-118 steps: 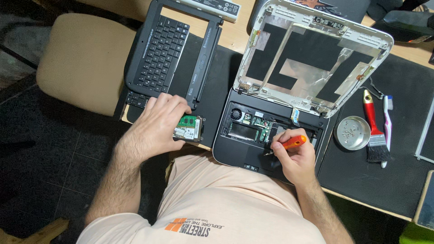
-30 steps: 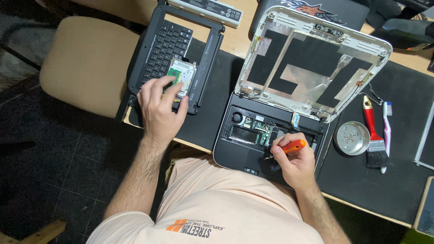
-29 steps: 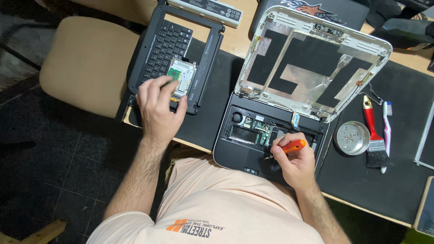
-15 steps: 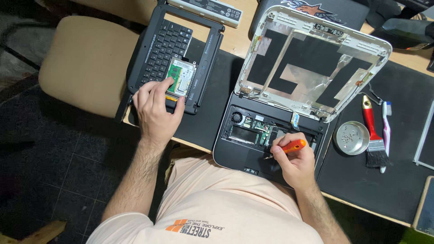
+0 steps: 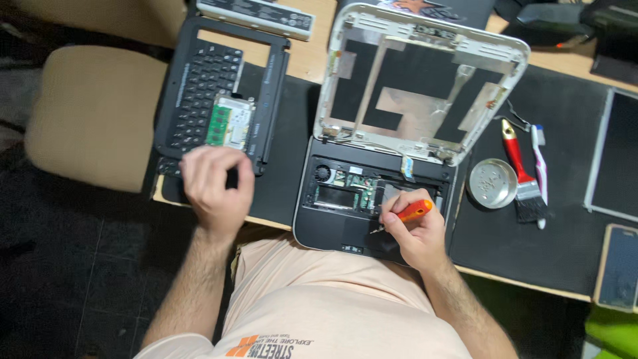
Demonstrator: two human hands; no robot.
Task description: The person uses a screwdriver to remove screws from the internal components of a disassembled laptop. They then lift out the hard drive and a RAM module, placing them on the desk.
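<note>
My left hand [image 5: 216, 186] hovers over the near end of a detached black keyboard [image 5: 199, 93], fingers loosely curled and holding nothing. Just beyond it, a small green circuit board with a silver plate [image 5: 230, 122] lies on the keyboard. My right hand [image 5: 412, 229] grips an orange-handled screwdriver [image 5: 411, 211] over the opened base of a small black laptop [image 5: 372, 199]. The laptop's stripped white lid frame [image 5: 422, 80] stands open behind the base.
A round metal dish [image 5: 491, 183], a red-handled brush [image 5: 522, 176] and a toothbrush [image 5: 537, 153] lie right of the laptop on a black mat [image 5: 571, 226]. A battery pack [image 5: 256, 13] sits behind the keyboard. A phone [image 5: 619, 266] and a panel [image 5: 615, 156] lie far right. A tan chair [image 5: 93, 113] stands left.
My left hand carried the green circuit board from the laptop's side onto the keyboard, let it go and drew back toward me. My right hand kept the screwdriver at the laptop base.
</note>
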